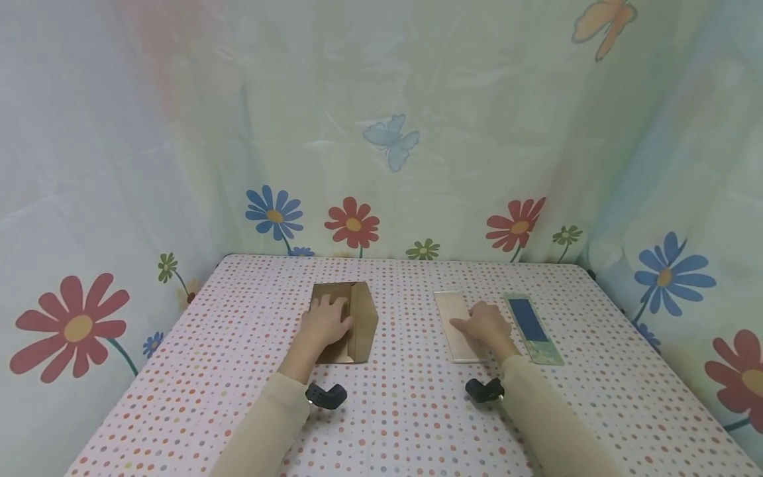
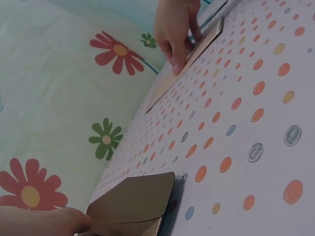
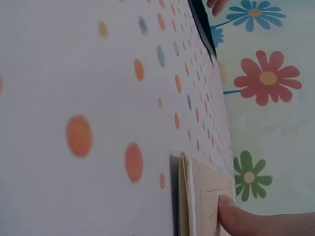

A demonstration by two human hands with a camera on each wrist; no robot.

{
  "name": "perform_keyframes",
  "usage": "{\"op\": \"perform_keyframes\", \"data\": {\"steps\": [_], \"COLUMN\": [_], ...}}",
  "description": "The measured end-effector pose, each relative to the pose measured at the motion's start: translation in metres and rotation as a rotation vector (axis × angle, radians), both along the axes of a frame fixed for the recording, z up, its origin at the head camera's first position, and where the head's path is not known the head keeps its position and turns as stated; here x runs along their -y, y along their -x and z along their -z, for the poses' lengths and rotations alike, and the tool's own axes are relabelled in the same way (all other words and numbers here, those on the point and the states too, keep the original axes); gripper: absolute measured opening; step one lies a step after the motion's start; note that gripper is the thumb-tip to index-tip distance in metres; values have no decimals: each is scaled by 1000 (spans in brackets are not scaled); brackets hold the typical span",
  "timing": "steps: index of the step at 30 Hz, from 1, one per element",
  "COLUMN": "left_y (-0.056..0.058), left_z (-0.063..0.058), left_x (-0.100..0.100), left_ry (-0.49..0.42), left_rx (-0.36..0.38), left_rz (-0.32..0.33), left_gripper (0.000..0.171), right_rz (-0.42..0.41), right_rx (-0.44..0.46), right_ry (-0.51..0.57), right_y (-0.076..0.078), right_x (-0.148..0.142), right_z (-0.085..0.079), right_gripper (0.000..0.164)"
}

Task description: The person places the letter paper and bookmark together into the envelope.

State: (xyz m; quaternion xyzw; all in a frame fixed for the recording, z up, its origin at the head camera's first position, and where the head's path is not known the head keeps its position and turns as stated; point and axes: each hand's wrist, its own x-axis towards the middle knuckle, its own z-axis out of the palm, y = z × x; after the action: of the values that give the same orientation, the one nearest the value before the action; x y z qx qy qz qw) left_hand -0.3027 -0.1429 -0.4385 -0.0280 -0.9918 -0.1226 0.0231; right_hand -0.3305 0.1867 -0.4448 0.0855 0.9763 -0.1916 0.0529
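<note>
A brown envelope (image 1: 362, 324) lies at the left of the table, its pointed flap opened out to the right. My left hand (image 1: 326, 321) rests on the envelope's body with fingers spread, and the thumb sits near the fold in the left wrist view. To the right is a flat cream rectangular piece (image 1: 451, 315) with layered edges and thin lines on its face. My right hand (image 1: 489, 326) rests over its right side, the thumb pressing on its top face. Beyond that hand lies a green card with a dark blue panel (image 1: 527, 321).
All these things lie on a dotted tablecloth (image 1: 405, 411). A flowered curtain (image 1: 453, 165) hangs behind the table and along both sides. A black wrist camera (image 1: 326, 396) is worn on the left wrist, another (image 1: 484, 389) on the right.
</note>
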Motion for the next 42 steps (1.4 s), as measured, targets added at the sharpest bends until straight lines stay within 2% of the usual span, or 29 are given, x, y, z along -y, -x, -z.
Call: {"op": "perform_keyframes", "data": {"steps": [12, 22, 29, 35, 42], "left_y": [0, -1, -3, -2, -1], "left_z": [3, 4, 0, -4, -4], "left_x": [2, 2, 1, 1, -2], "left_ry": [-9, -2, -24, -16, -15], "left_rx": [22, 51, 63, 63, 66], "left_rz": [-6, -29, -26, -34, -32], "left_gripper": [55, 58, 58, 59, 60], "right_rz": [45, 74, 108, 44, 72], "right_rx": [32, -6, -13, -5, 6], "right_ry": [80, 232, 386, 414, 414], "right_y": [4, 2, 6, 8, 8], "right_x": [-2, -9, -13, -18, -24], "right_z": [3, 7, 10, 7, 5], "right_gripper": [63, 53, 47, 45, 43]}}
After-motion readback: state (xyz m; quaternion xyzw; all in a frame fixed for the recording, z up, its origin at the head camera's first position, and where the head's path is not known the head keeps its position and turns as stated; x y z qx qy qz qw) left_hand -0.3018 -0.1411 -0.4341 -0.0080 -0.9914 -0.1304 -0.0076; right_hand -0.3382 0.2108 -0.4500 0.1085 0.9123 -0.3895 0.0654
